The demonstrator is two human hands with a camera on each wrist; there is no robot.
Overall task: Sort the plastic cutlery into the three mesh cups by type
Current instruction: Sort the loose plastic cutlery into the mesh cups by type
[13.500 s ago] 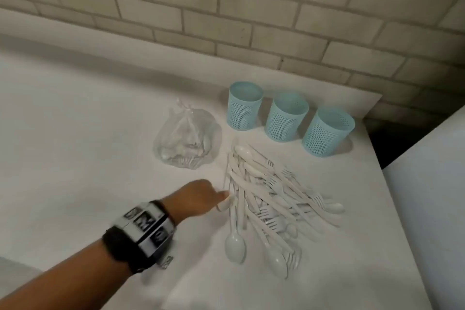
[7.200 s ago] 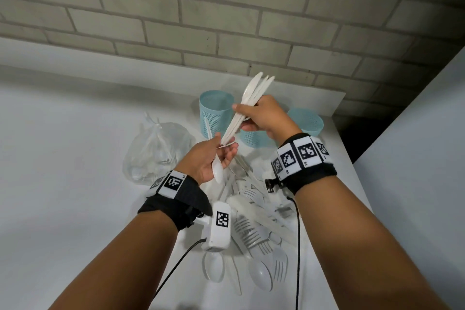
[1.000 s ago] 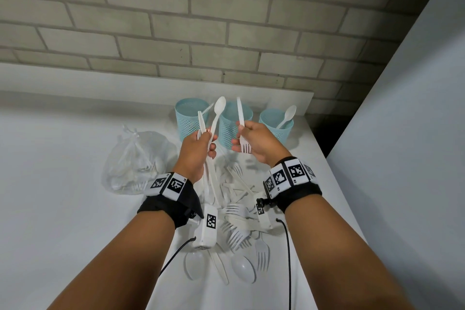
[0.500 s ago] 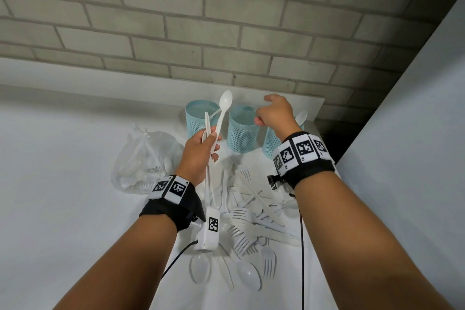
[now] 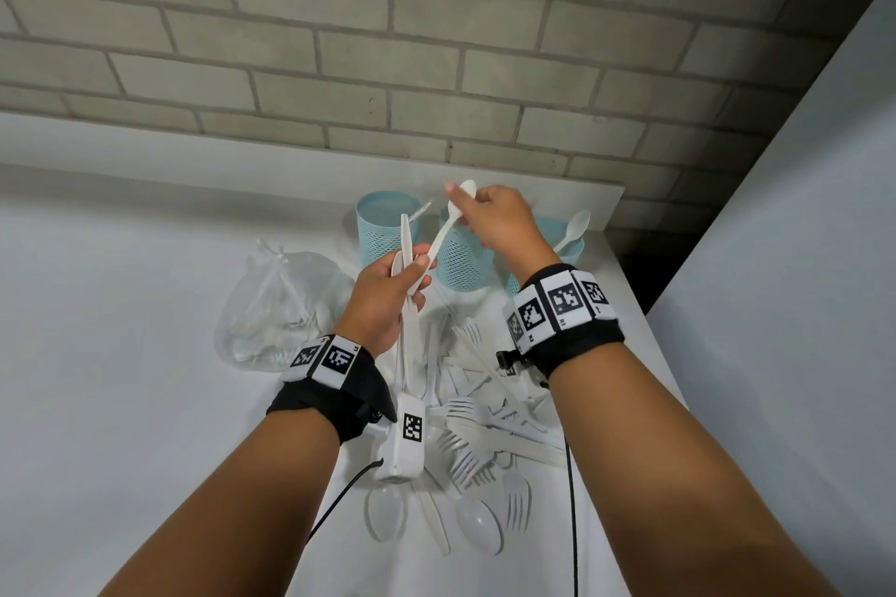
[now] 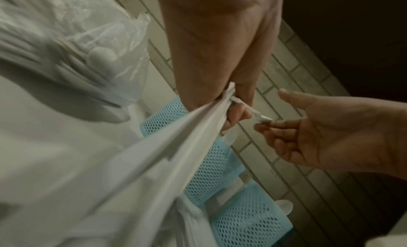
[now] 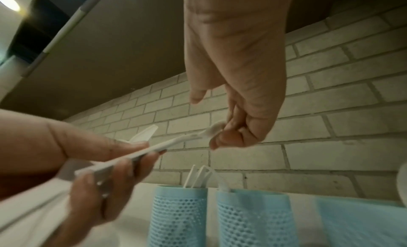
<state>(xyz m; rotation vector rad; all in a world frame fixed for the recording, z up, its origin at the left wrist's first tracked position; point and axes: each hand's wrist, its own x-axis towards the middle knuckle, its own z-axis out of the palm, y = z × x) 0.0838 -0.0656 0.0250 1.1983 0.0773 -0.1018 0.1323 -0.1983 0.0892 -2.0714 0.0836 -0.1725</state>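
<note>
My left hand (image 5: 395, 288) grips a bundle of white cutlery (image 6: 176, 137) upright, a knife (image 5: 406, 233) and a spoon (image 5: 448, 221) among it. My right hand (image 5: 494, 218) reaches across above the cups. Its curled fingertips (image 7: 229, 130) close on the spoon's bowl (image 7: 214, 128), and its thumb (image 6: 286, 94) stands apart. Three blue mesh cups stand at the wall: the left cup (image 5: 383, 228) with knives in it, the middle cup (image 5: 460, 262), and the right cup (image 5: 562, 242) with a spoon (image 5: 577, 228). Loose forks, spoons and knives (image 5: 485, 427) lie below my wrists.
A knotted clear plastic bag (image 5: 276, 305) with more cutlery lies left of the cups. The brick wall (image 5: 436, 63) rises right behind them. The table's right edge (image 5: 649, 354) runs close to the pile, with a grey panel beyond.
The fork held a second ago has left my right hand. That hand has come back left from over the cups to the spoon's bowl. My left hand has hardly moved.
</note>
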